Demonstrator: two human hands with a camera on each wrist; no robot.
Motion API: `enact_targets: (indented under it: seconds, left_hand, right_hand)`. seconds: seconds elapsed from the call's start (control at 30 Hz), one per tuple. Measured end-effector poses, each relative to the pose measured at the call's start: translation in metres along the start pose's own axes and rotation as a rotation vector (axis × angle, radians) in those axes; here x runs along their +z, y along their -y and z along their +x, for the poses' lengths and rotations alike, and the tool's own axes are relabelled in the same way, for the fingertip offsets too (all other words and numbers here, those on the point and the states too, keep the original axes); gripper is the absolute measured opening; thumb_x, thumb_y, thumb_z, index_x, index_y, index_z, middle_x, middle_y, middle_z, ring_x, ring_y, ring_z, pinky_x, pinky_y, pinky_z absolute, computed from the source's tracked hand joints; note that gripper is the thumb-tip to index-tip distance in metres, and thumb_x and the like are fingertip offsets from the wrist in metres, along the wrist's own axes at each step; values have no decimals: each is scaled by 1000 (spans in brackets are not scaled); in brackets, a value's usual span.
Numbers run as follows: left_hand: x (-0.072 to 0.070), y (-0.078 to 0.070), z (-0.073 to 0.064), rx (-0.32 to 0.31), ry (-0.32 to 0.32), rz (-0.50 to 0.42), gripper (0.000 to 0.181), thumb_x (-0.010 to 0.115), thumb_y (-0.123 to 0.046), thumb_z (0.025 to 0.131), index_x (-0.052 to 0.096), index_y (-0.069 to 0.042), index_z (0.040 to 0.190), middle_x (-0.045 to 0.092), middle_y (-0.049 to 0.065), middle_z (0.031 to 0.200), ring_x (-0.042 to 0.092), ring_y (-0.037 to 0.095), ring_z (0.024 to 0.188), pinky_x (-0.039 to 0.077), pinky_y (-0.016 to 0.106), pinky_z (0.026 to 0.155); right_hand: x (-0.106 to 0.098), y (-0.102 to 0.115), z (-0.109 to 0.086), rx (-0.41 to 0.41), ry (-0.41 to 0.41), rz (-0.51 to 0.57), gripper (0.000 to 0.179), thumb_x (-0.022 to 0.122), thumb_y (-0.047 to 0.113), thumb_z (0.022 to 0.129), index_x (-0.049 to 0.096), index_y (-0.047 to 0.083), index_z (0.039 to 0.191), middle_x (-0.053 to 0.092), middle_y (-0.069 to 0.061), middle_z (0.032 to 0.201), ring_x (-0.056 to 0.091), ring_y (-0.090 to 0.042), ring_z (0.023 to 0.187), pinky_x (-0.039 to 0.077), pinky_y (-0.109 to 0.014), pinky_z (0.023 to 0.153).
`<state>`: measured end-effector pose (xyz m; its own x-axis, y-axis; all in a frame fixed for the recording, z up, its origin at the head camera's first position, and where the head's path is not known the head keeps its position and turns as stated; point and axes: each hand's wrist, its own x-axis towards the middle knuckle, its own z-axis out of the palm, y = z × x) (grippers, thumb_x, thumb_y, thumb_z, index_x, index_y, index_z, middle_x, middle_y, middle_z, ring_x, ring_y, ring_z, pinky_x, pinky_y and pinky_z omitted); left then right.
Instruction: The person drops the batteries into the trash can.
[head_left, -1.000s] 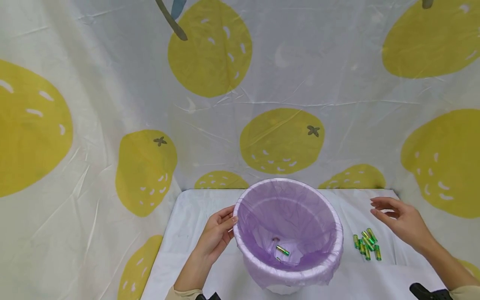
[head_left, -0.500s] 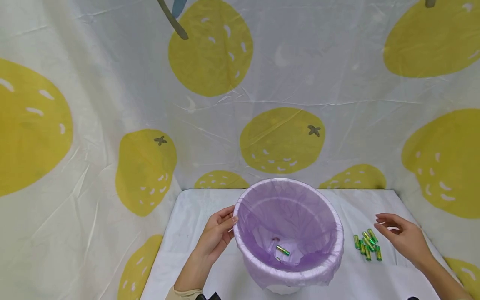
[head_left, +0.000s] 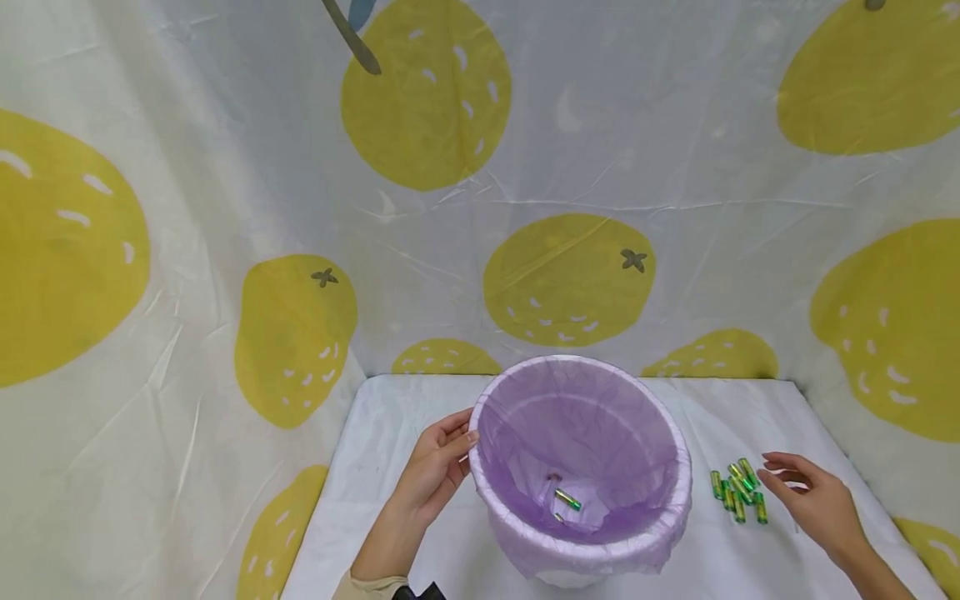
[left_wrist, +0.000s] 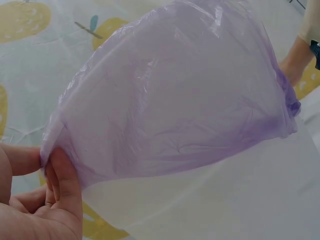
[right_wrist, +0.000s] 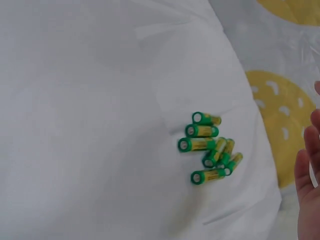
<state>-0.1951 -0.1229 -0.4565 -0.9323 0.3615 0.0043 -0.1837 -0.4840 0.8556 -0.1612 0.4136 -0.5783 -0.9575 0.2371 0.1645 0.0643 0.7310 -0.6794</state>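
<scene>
Right hand (head_left: pixel 813 496): lower in the head view than a second ago and closer to the batteries (head_left: pixel 742 490). Its fingers are loosely curved with nothing between them, and in the right wrist view I see a gap between it and the pile.
Left hand (head_left: pixel 435 471): as it was, pinching the rim of the bin (head_left: pixel 572 578) through the purple liner (head_left: pixel 517 542), thumb on the near side and fingers behind.
Batteries: green and gold, heaped on the white cloth (head_left: pixel 420 400) to the right of the bin, some crossing each other. I judge them stiff, smooth, dense for their size and apt to roll. I would take one from the outer edge, thumb and fingertip across mid-barrel.
Bin floor: another battery (head_left: pixel 567 499) lies inside on the liner, with what may be the end of a second beside it (too small for me to be sure).
Liner: thin, glossy film folded over the rim. It looks soft, slippery and easy to tear, so I would grip film and rim together.
Bin: upright, probably light, so a steadying hold on the rim suits it.
</scene>
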Motion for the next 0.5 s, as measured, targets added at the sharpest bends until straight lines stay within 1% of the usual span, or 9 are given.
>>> enact_targets:
  seconds: [0.13, 0.23, 0.33, 0.4, 0.5]
  left_hand:
    - [0, 0, 0, -1, -10, -5, 47, 55, 6, 102, 38, 18, 145, 62, 15, 116, 64, 17, 96, 54, 24, 77]
    - [1, -1, 0, -6, -22, -9, 47, 55, 6, 102, 39, 17, 145, 62, 15, 117, 64, 16, 96, 55, 24, 77]
    - [1, -1, 0, -5, -18, -4, 48, 56, 6, 102, 39, 17, 145, 62, 15, 118, 64, 17, 96, 55, 25, 78]
    - [1, -1, 0, -3, -15, -5, 48, 56, 5, 102, 39, 17, 145, 62, 15, 118, 65, 17, 97, 55, 25, 79]
    - [2, -1, 0, -1, -12, -7, 48, 56, 5, 102, 39, 18, 145, 62, 14, 117, 65, 17, 97, 55, 25, 78]
  right_hand:
    - [10, -17, -4, 67, -14, -23, 47, 74, 33, 98, 66, -6, 122, 71, -19, 102, 42, 20, 75, 44, -9, 60]
    - [20, -34, -8, 98, -43, -33, 45, 75, 31, 96, 67, -6, 121, 72, -18, 99, 43, 20, 72, 44, -10, 59]
    - [31, -48, -13, 124, -59, -43, 45, 76, 30, 95, 67, -7, 119, 72, -17, 96, 43, 19, 70, 45, -12, 57]
    - [37, -56, -15, 146, -64, -43, 45, 77, 29, 94, 67, -7, 119, 72, -16, 96, 45, 18, 69, 44, -13, 57]
    - [46, -64, -18, 229, -66, -45, 48, 77, 31, 94, 67, -7, 120, 72, -17, 98, 50, 10, 69, 42, -16, 57]
